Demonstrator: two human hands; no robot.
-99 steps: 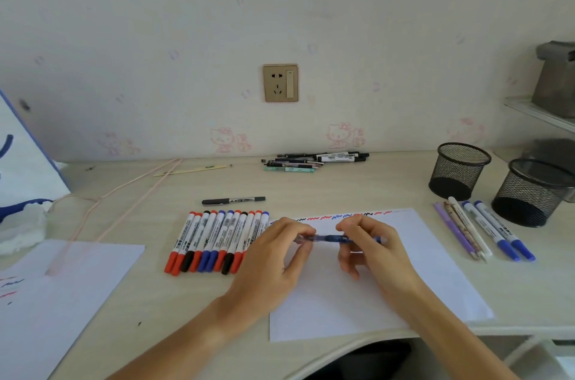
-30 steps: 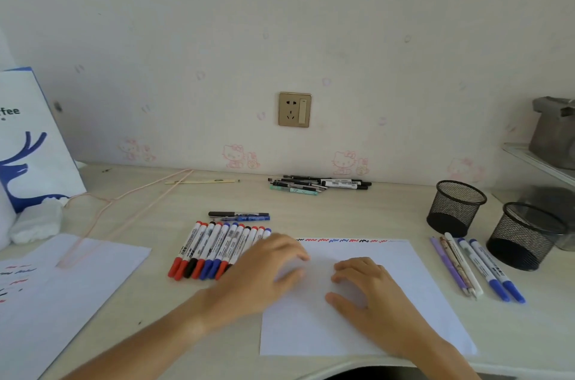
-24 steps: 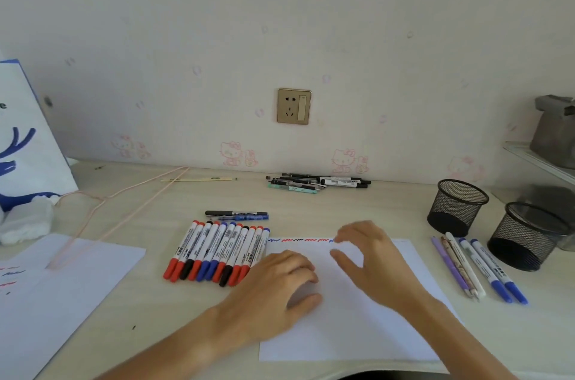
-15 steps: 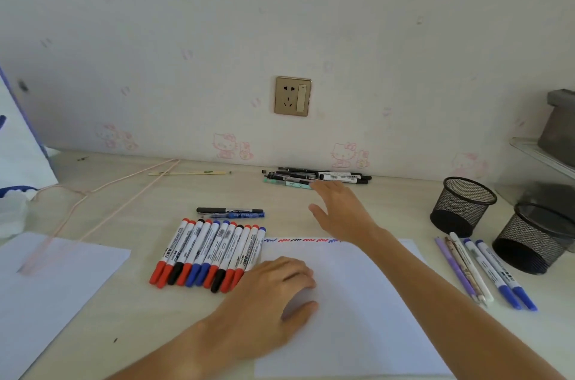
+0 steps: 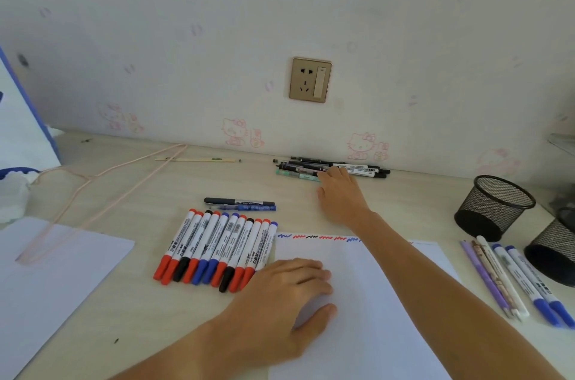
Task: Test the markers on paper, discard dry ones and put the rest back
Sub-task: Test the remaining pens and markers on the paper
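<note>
My right hand (image 5: 340, 196) stretches to the back of the desk, its fingertips touching a small pile of dark pens (image 5: 361, 168) by the wall; nothing is gripped. My left hand (image 5: 281, 295) lies flat, fingers apart, on the left part of the white test paper (image 5: 367, 311), which has red, blue and black squiggles along its top edge. A row of several red, blue and black capped markers (image 5: 217, 250) lies left of the paper. A black marker (image 5: 239, 201) and a blue pen (image 5: 249, 208) lie just behind that row.
Two black mesh cups (image 5: 493, 207) stand at the right, with several pens and blue markers (image 5: 522, 280) lying before them. A second white sheet (image 5: 53, 280) and a pink wire hanger (image 5: 102, 180) are at the left. A pencil (image 5: 199, 159) lies by the wall.
The blue pen I held in both hands now lies behind the marker row. My right hand has moved from the paper out to the pen pile by the wall; the left hand stays on the paper.
</note>
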